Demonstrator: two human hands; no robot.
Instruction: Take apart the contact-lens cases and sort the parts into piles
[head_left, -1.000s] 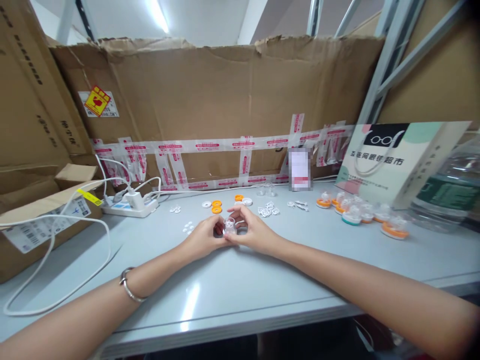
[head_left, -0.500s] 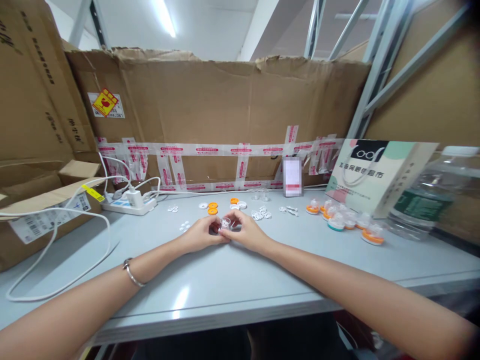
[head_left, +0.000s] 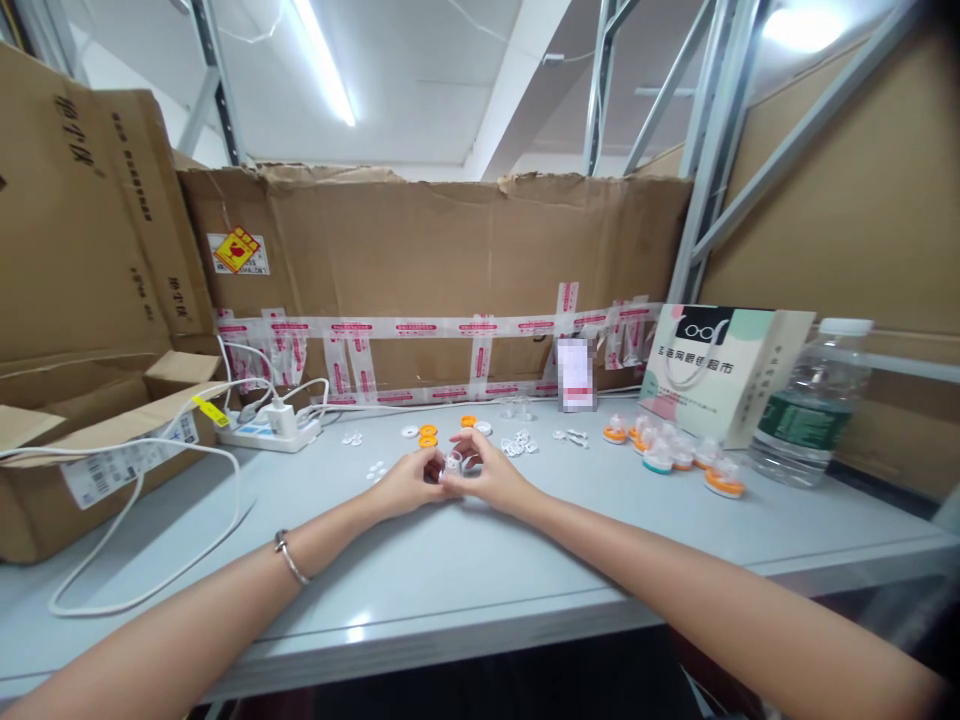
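Observation:
Between my two hands is a small clear plastic cup (head_left: pixel 453 463) with white bits inside, held just over the table. My left hand (head_left: pixel 411 483) is closed round its left side with curled fingers. On the other side my right hand (head_left: pixel 491 470) grips it, thumb low in front and fingers arched above. Just behind the hands lie orange rings (head_left: pixel 427 436) and a white ring (head_left: pixel 409 432). A pile of small white parts (head_left: pixel 519 443) sits to the right of them. Small white discs (head_left: pixel 377 470) are left of my left hand.
Finished-looking pieces with clear domes on orange bases (head_left: pixel 724 482) stand at the right, before a paper bag (head_left: pixel 697 370) and a water bottle (head_left: pixel 806 410). A phone (head_left: pixel 576 375) leans on the back cardboard. At left are a power strip (head_left: pixel 277 432), a looping white cable (head_left: pixel 238 490) and an open carton (head_left: pixel 90 480).
My head view has tilted up, so the scene sits lower in the picture. Both hands stay on the clear cup; the right fingers have lifted and spread a little.

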